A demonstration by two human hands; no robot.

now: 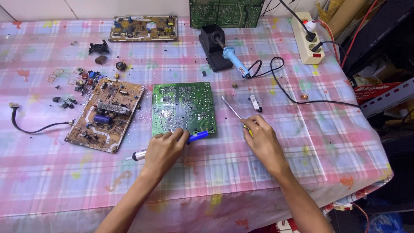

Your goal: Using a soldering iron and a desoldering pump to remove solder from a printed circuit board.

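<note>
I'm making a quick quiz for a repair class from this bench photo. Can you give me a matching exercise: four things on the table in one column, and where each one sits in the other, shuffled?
Things:
1. green circuit board
2. brown circuit board
3. soldering iron
4. power strip

Places:
A. far right edge of the table, with plugs in it
B. resting in the black stand, blue handle sticking out
C. left of the green board, beside loose small parts
D. middle of the table, just beyond the left hand

Pairs: 1-D, 2-C, 3-B, 4-A

Bare cloth [224, 172] between the hands
</note>
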